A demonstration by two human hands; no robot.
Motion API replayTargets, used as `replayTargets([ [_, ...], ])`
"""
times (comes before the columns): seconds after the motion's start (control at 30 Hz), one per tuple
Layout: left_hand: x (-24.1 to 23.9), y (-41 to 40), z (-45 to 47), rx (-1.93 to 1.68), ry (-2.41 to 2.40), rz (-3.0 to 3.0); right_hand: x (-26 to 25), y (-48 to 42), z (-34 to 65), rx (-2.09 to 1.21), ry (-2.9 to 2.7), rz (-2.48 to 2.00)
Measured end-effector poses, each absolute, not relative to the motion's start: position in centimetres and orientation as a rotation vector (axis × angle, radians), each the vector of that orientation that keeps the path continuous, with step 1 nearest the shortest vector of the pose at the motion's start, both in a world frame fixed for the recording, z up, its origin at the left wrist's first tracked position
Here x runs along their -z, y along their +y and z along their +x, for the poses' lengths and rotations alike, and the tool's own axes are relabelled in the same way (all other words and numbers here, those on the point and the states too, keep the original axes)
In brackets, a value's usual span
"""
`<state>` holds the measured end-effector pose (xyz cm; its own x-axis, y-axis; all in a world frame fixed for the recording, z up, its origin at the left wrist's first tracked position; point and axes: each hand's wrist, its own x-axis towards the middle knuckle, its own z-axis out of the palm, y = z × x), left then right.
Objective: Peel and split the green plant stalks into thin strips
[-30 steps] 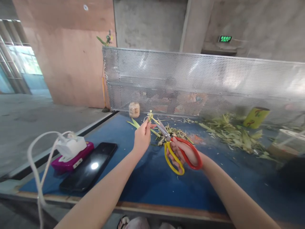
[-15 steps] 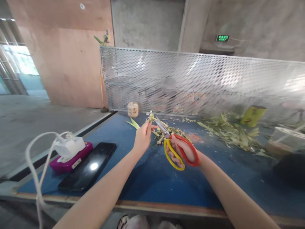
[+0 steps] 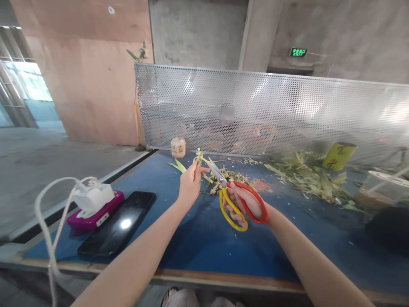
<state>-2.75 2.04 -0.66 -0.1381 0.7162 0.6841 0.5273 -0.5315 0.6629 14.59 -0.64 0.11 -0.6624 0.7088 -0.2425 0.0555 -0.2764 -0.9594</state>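
1. At the near left of the blue table (image 3: pixel 198 251) lie a magenta case (image 3: pixel 96 213) and a black phone (image 3: pixel 118 224).
2. Your left hand (image 3: pixel 190 185) pinches a small plant stem (image 3: pixel 200 158) at table centre.
3. Your right hand (image 3: pixel 244 204) grips the scissors (image 3: pixel 231 198), blades against the stem.
4. Leaf trimmings (image 3: pixel 306 179) lie far right, before a perforated metal screen (image 3: pixel 271 113) and concrete wall (image 3: pixel 198 32).

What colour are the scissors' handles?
One handle is red, the other yellow, on the scissors; clearest in the head view.

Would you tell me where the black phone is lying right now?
In the head view, the black phone lies flat on the blue table at the near left, beside the magenta box, left of the left hand.
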Motion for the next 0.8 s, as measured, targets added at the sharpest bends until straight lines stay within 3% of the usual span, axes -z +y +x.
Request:
replayTargets([
  [0.8, 0.76, 2.11, -2.77, -1.753, 1.390, 1.946, 0.31, -0.62, 14.63, -1.959, -1.592, -0.880],
])
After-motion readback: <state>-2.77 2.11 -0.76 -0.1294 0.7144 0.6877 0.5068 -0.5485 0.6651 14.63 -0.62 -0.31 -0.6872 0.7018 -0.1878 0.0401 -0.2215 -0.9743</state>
